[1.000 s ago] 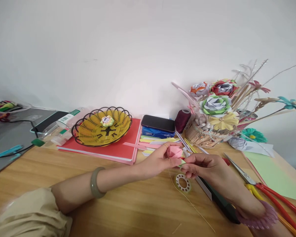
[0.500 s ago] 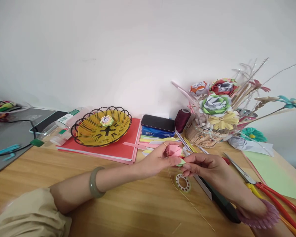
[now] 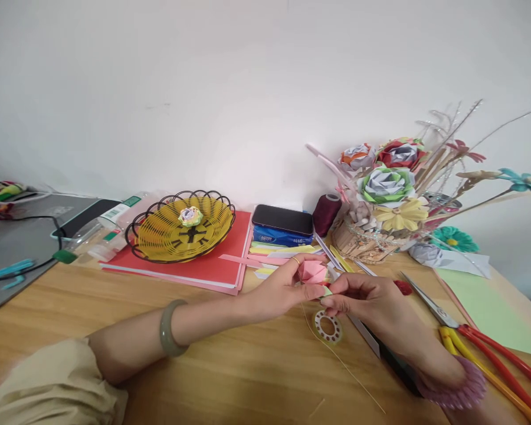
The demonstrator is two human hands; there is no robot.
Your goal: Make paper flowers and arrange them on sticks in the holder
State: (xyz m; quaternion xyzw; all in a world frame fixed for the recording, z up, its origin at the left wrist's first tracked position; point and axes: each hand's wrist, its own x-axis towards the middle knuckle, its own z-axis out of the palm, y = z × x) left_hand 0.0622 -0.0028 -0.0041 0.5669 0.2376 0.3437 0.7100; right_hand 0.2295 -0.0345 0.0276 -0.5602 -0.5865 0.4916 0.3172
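While the left hand [image 3: 287,283] pinches a small pink folded paper flower [image 3: 313,272] between thumb and fingers just above the bench [image 3: 230,366], the right hand [image 3: 363,301] closes its fingertips on a pale green scrap [image 3: 326,291] at the flower's lower edge, the two hands meeting almost knuckle to knuckle. Directly below them lies a small ring-shaped roll [image 3: 328,326] with a thin wire [image 3: 349,372] trailing toward the near edge of the bench; a dark flat tool [image 3: 392,363] rests under the right forearm, and red-and-yellow-handled scissors [image 3: 464,342] lie just beside that wrist, blades pointing away from the person. Loose paper strips [image 3: 274,252] are scattered behind the hands, in front of a red folder [image 3: 212,265] carrying a yellow wire-rimmed basket [image 3: 181,227], a dark phone [image 3: 283,219] stacked on a blue pack, a maroon thread spool [image 3: 327,213] and a vase of paper roses [image 3: 380,195]. Judging by the grip, the likeliest mishap is a crushed or torn petal: both hands squeeze thin paper at one small spot, and a pull too hard could split the green piece from the pink. A sliding right forearm could also snag the wire or nudge the scissors off the bench.
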